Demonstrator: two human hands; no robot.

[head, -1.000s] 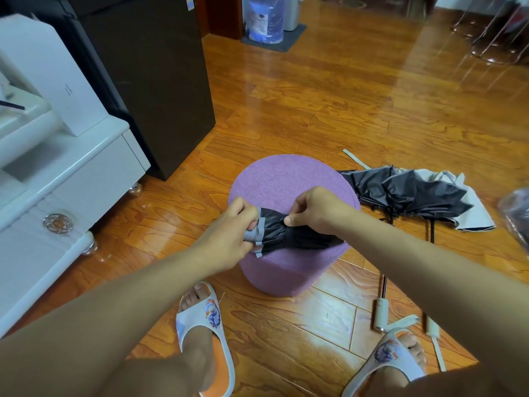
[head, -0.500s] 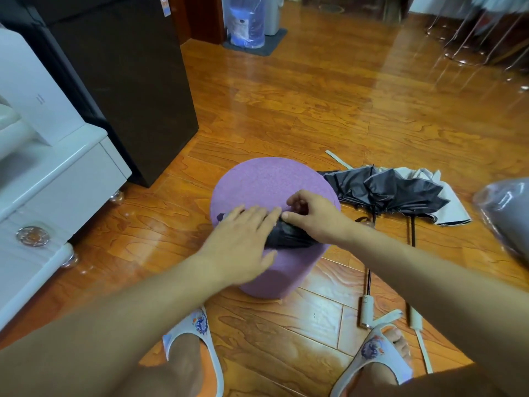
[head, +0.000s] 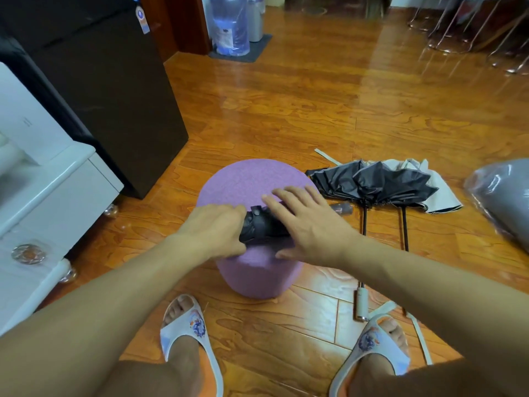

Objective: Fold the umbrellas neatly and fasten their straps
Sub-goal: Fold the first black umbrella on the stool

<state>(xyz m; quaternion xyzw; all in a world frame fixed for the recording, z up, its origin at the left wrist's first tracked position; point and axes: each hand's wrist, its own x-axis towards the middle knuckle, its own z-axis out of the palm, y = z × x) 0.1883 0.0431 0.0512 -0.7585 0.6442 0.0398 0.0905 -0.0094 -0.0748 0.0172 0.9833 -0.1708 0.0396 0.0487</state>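
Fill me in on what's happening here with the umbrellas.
A person is folding umbrellas over a purple stool. A rolled-up black umbrella lies across the stool's top; the left hand grips one end, while the right hand lies over the other with its fingers spread flat. A strap with a snap shows on the bundle between the hands, so this one looks close to done. Two more umbrellas lie loose and unfolded on the wooden floor to the right.

Single head-worn wide-angle view, facing forward and down, close above purple stool [head: 252,181], wooden floor [head: 329,110] beyond
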